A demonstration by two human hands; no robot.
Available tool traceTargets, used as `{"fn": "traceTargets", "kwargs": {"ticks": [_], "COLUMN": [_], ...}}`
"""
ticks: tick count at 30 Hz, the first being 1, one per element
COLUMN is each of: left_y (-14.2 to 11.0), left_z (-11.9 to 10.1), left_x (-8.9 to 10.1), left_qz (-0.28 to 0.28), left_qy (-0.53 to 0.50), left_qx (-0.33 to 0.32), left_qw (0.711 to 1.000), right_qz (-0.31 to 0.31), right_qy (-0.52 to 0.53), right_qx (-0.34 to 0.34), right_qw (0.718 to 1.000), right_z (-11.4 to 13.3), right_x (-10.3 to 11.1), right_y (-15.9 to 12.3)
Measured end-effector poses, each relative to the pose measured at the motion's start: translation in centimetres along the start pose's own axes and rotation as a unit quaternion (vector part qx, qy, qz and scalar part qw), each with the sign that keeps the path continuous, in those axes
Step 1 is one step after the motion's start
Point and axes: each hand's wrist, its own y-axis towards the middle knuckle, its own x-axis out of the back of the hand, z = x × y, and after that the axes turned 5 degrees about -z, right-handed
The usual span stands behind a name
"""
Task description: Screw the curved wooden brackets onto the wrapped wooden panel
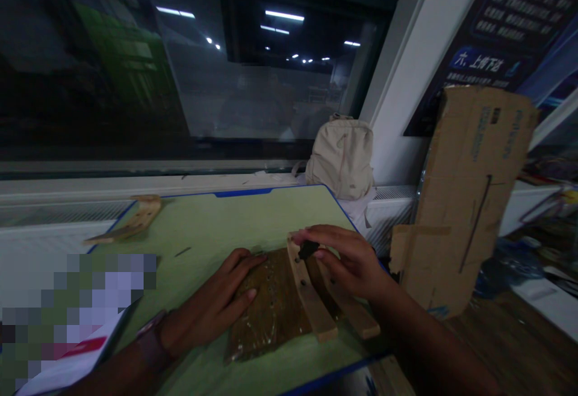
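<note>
My left hand (pixel 230 293) lies open with fingers spread on a flat brown board (pixel 271 306) that looks wrapped in shiny clear plastic. A row of small holes shows in the board. Between the thumb and fingers of my right hand (pixel 354 257) is a small black piece (pixel 309 248), its exact kind too dark to make out. It is at the upper part of a curved wooden slat (pixel 311 300) with dark holes, which rests on the board's right side. Beside that slat runs a second wooden slat (pixel 356 312), partly hidden beneath my right hand.
The pale green table (pixel 194 287) has blue edging. On its far left corner lies another curved wooden piece (pixel 139 218); a thin dark stick (pixel 183 251) lies nearby. Behind stands a beige backpack (pixel 341 155). To the right leans a cardboard sheet (pixel 469 203).
</note>
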Motion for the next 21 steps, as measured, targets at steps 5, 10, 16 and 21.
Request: {"fn": "traceTargets", "kwargs": {"ticks": [5, 10, 16, 21], "left_y": [-0.02, 0.03, 0.03, -0.07], "left_z": [-0.09, -0.07, -0.08, -0.01], "left_x": [-0.01, 0.00, 0.04, 0.01], "left_qz": [-0.002, -0.005, -0.006, -0.001], "left_qy": [-0.003, -0.003, -0.003, 0.005], "left_qx": [0.006, 0.005, -0.003, 0.005], "left_qw": [1.000, 1.000, 1.000, 1.000], "right_qz": [-0.058, -0.041, 0.004, -0.068], "right_qy": [-0.026, -0.043, -0.007, -0.010], "right_qx": [0.031, 0.034, 0.007, 0.019], "right_qw": [0.997, 0.998, 1.000, 0.997], "right_z": [-0.04, 0.14, 0.15, -0.28], "right_x": [-0.17, -0.03, -0.01, -0.10], "right_y": [0.27, 0.37, 0.06, 0.06]}}
